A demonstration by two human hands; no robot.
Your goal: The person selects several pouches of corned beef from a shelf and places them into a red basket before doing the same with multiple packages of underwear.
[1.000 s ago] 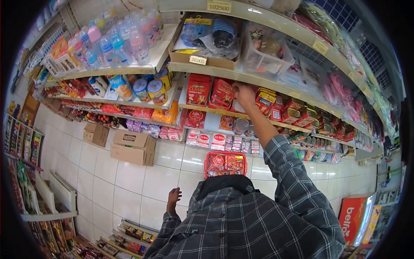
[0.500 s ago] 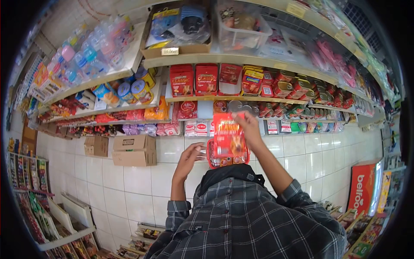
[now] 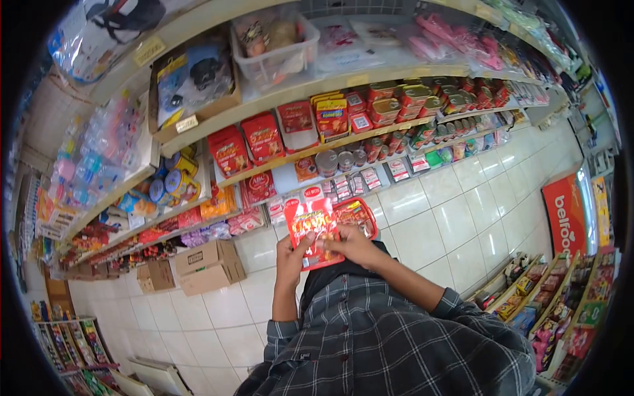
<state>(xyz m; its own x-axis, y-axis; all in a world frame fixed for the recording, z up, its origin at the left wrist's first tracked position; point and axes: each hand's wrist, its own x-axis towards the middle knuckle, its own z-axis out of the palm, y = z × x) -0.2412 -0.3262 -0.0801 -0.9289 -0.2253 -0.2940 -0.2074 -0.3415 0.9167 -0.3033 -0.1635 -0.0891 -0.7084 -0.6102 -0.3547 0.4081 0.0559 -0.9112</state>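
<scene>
A red packet [image 3: 312, 221] with yellow lettering is held upright before my chest. My left hand [image 3: 291, 259] grips its lower left side, thumb on the front. On the lower right side my right hand [image 3: 356, 247] pinches the same packet. Just behind it, partly hidden by the packet and my right hand, is a red basket [image 3: 374, 228] with packets inside. Similar red packets [image 3: 262, 140] stand on the shelf ahead, beside a yellow and red packet [image 3: 331, 119].
Stacked tins [image 3: 415, 97] line the shelf to the right. Cardboard boxes [image 3: 210, 267] rest on the tiled floor at the left. A clear plastic bin [image 3: 274, 59] and bagged goods occupy the upper shelf. Racks of packets [image 3: 545, 290] stand at the lower right.
The packet has come down and left, from my right hand alone into both hands. My left hand has closed on it. The view has turned, so the shelves appear tilted.
</scene>
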